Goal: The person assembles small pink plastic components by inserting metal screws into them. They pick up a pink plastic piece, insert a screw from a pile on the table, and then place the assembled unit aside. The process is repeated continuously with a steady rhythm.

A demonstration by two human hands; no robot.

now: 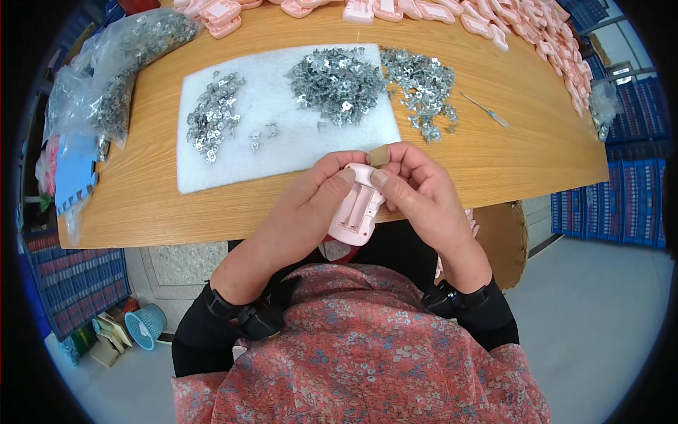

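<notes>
Close to the table's front edge, I hold a pale pink plastic casing (347, 233) with a long battery compartment, tilted between both hands. My left hand (311, 198) grips its upper left side, the thumb lying on the rim. My right hand (420, 184) is closed on the upper right side, thumb pressed near the top end. A tan wrap or pad (379, 155) shows at the right fingertips. Whether a small metal piece sits under the fingers is hidden. Beyond my hands, a white foam sheet (282, 152) carries a large heap of metal clips (335, 85) and a smaller pile (214, 116).
More metal clips (424, 88) lie right of the sheet, near a thin screwdriver-like tool (486, 111). Pink casings (522, 35) line the far and right table edge. A clear bag of metal parts (127, 63) sits at the left. Blue crates (614, 201) stand beyond the table.
</notes>
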